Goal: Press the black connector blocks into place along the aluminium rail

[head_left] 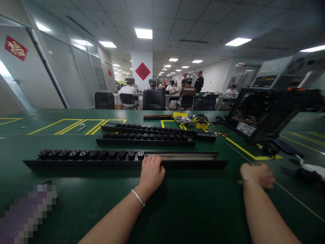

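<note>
My left hand (152, 172) is closed over the near edge of a long black power strip (188, 165), to the right of its row of round socket modules (101, 155). The right part of its channel shows no modules. My right hand (257, 174) is over the table beyond the strip's right end; its curled fingers are blurred and turned away, so whether it holds anything is hidden. Behind lie two more black strips, a nearer one (144, 141) and a farther one (205, 137), both carrying rows of modules.
A green table (193, 206) marked with yellow tape extends ahead. At the right stands an open computer case (264, 112) with loose cables around it. Farther back are a metal bowl (183, 119) and a dark strip (157, 117). People sit at desks beyond several chairs.
</note>
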`<state>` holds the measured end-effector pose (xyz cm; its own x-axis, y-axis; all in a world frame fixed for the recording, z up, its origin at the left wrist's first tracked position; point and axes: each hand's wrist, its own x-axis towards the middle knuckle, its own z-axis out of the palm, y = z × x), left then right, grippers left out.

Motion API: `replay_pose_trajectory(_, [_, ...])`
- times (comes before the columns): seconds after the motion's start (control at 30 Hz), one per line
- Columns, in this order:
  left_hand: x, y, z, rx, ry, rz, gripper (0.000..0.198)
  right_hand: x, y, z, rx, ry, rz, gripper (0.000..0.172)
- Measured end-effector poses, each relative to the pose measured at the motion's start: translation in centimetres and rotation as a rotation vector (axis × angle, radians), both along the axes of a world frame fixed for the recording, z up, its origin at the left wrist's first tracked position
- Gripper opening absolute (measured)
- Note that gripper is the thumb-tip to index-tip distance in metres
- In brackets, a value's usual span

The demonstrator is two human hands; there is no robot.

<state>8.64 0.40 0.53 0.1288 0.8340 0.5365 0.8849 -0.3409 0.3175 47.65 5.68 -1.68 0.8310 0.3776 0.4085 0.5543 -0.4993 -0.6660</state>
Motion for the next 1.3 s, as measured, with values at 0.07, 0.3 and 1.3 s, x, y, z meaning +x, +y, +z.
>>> replay_pose_trajectory(0.07, [0.1, 0.0, 0.2, 0.026, -0.012, 0.041, 0.02, -1.9, -0.1, 1.1, 0.035, -0.002, -0.042, 0.049])
replay_pose_trajectory(0.3, [0.2, 0.2, -0.2, 0.118, -0.036, 0.253, 0.032, -10.1, -0.1, 3.1, 0.167, -0.385, 0.518, 0.033])
replay_pose_trajectory(1.3, [0.2, -0.1, -0.3, 0.032, 0.019, 0.182, 0.024, -15.7, -0.8, 2.1, -0.16, -0.477, 0.889, 0.03])
